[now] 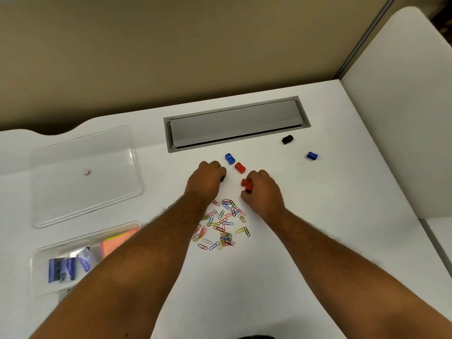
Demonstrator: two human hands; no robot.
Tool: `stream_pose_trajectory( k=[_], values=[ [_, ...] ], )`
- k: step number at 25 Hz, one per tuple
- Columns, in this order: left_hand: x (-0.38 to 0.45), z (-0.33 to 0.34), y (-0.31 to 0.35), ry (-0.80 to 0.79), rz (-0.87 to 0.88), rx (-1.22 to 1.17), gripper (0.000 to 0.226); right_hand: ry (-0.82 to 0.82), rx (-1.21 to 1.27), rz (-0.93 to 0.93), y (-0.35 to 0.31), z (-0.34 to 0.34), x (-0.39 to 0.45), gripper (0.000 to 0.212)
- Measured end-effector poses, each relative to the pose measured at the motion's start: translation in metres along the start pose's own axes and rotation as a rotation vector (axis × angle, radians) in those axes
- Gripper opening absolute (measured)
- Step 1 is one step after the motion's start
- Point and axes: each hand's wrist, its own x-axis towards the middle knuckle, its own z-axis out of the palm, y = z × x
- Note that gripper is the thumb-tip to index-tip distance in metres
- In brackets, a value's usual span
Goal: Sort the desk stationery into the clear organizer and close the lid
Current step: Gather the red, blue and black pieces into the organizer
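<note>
Right now I'm working the small plastic clips: my right hand has its fingers curled round a red clip, with something dark tucked under the thumb side that I can't identify. My left hand is curled too, knuckles up, and a dark bit peeks out at its fingertips; I judge it's gripping a black clip, though most of it is hidden.

Just beyond my hands lie a translucent blue clip and a second red clip, close together. Well off past my right hand sit a black clip and another blue clip, apart from each other. Just behind my hands, between my forearms, a loose scatter of coloured wire paper clips is spread on the white counter.

Far out to the side of my left forearm is the clear organizer, glossy and see-through, partly covered by my arm; it already holds bright sticky notes and some blue-and-silver packets. Its lid, a flat clear tray shape with rounded corners, lies open beyond it.

So I'd call this partway: notes and packets are in, while every clip and all the paper clips are still out, and the lid is not yet on.
</note>
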Motion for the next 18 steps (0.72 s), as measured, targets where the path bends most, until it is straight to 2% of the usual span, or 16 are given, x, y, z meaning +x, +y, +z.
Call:
stream_pose_trajectory(
  k=[4,9,13,18],
  values=[
    [-0.023,0.003,-0.01,0.07,-0.037,-0.13,0.02,-0.027,0.107,0.043,0.002,-0.004,-0.026,0.041],
    [-0.098,-0.018,-0.017,0.298,-0.094,-0.354,0.015,0.028,0.293,-0.063,-0.031,-0.012,-0.075,0.035],
    [-0.199,-0.026,-0.04,0.45,-0.132,-0.478,0.021,-0.04,0.444,-0.227,-0.084,-0.001,-0.132,0.02],
    [-0.331,-0.02,-0.09,0.446,-0.227,-0.472,0.023,-0.256,0.491,-0.454,-0.158,0.043,-0.212,0.014]
  ],
)
